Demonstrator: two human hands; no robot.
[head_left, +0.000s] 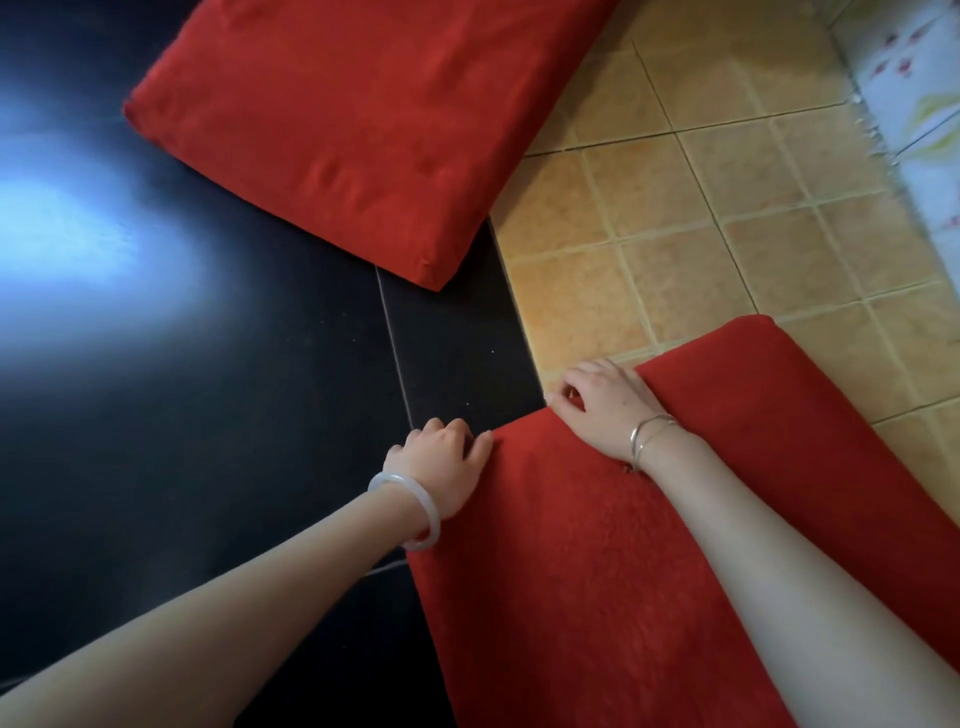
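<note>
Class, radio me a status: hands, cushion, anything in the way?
Both gripping, left hand and right hand, at far edge of near red cushion. Beyond it, second red cushion, lying apart.

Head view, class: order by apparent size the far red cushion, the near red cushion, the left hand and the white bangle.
1. far red cushion and near red cushion: alike, both cropped, so unranked
2. left hand
3. white bangle

Likely a home: red cushions (332, 130) on a glossy black surface (208, 415), tan floor tiles (701, 234), flowered wall tiles (924, 104).
</note>
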